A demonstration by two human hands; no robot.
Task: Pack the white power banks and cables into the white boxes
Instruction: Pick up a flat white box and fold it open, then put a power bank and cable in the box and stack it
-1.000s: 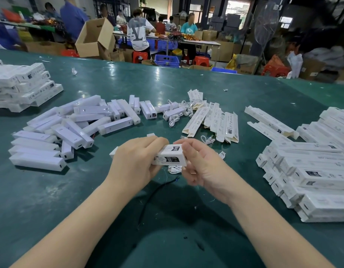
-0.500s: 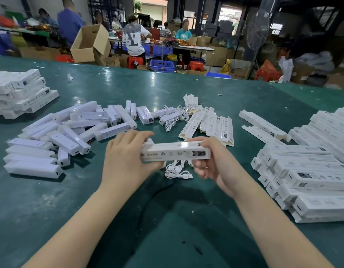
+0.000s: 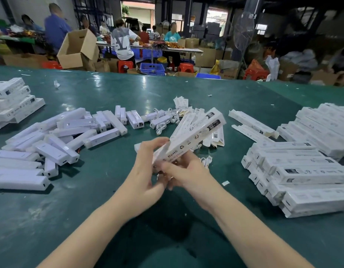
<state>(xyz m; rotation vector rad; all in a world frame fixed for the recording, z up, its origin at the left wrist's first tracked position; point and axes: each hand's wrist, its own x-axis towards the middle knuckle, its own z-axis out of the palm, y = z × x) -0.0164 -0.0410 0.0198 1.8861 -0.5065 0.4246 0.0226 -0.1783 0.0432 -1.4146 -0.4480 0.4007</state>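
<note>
The left hand (image 3: 146, 172) and the right hand (image 3: 183, 172) are both gripping the near end of a long white cardboard box (image 3: 192, 135), each grip closing its fingers around it above the green surface (image 3: 90, 209); the box is slanting up, its long axis running from the hands to the far right, its printed face showing small black symbols; smooth white plastic power banks (image 3: 57, 147) are lying in a loose heap at the left; coiled white cables (image 3: 165, 123) are sitting beyond; filled boxes (image 3: 302, 171) are lying stacked at the right.
</note>
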